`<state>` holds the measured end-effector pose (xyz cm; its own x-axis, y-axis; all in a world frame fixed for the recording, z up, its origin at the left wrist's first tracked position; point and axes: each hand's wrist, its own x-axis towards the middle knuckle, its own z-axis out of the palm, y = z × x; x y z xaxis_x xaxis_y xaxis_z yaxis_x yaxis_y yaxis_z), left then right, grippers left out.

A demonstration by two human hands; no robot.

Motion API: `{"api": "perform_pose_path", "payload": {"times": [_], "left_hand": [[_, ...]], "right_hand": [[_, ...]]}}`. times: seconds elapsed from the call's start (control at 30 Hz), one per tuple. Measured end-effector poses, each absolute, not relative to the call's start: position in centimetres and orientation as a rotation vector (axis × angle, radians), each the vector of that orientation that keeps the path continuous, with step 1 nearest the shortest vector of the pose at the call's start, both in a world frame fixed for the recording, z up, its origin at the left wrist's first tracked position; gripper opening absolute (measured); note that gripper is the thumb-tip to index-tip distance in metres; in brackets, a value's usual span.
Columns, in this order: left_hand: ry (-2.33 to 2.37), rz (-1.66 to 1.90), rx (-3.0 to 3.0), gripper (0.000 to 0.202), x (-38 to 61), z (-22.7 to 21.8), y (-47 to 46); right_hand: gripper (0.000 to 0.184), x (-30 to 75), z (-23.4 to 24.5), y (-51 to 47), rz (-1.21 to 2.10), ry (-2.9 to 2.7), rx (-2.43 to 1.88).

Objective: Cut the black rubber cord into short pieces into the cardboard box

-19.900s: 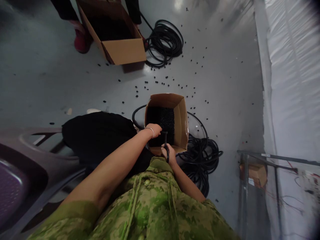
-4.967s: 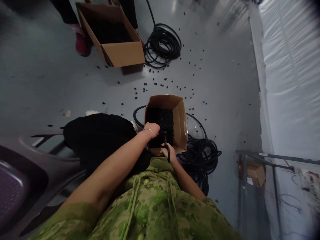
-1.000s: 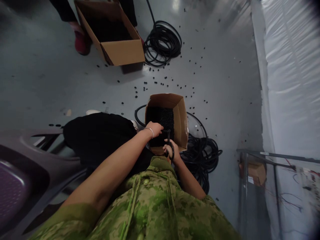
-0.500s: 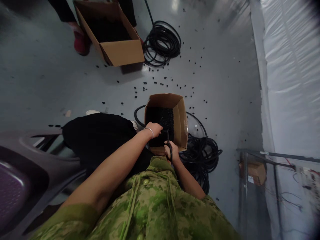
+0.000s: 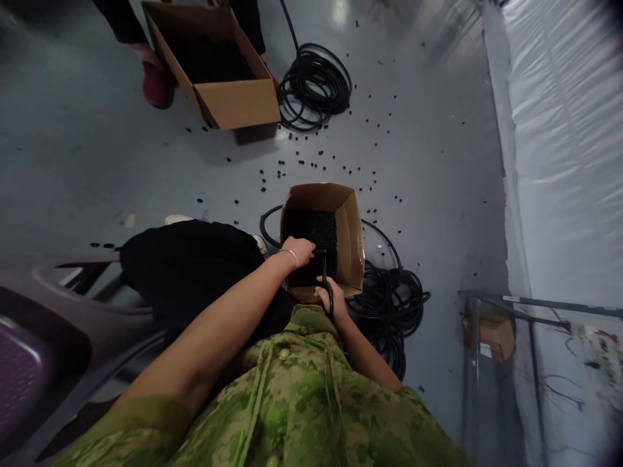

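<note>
My left hand (image 5: 300, 251), with a bangle at the wrist, is closed around a black hose (image 5: 270, 227) that comes in from the left. The hose's short end sticks out past my fingers over an open cardboard box (image 5: 351, 243). A pile of small black pieces (image 5: 321, 227) lies inside this box. Black-handled scissors (image 5: 331, 300) are in my right hand (image 5: 335, 299), by the box's near edge. Their blades point up at the hose end; whether they touch it is hard to tell.
Coiled black hose (image 5: 409, 295) lies right of the box. Beyond stand a larger cardboard box (image 5: 248, 102), another hose coil (image 5: 335, 81) and a person's red shoe (image 5: 156, 84). Black bits dot the grey floor (image 5: 428, 181). A purple-grey chair (image 5: 29, 370) is at left, a metal frame (image 5: 530, 311) at right.
The fingers of my right hand have shifted slightly left and loosened around the scissors' handles. My left hand keeps its place on the hose. The whole view has drifted a little.
</note>
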<state>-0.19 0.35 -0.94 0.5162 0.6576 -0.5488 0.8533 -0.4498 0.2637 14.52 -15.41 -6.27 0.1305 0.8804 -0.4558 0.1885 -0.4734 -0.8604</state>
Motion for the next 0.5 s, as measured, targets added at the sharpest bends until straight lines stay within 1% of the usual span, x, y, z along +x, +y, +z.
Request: {"api": "perform_pose_path", "payload": {"times": [0.2,0.5], "left_hand": [[1.186,-0.523,2.255,0.026,-0.22,-0.87,0.21],[1.187,-0.526,2.226,0.025,-0.09,-0.43,0.19]], "right_hand": [[0.034,13.68,-6.17,-15.17,1.357,-1.081,-1.813],[0.039,13.42,-6.63,-15.26,1.368,-1.013,-1.815]]}}
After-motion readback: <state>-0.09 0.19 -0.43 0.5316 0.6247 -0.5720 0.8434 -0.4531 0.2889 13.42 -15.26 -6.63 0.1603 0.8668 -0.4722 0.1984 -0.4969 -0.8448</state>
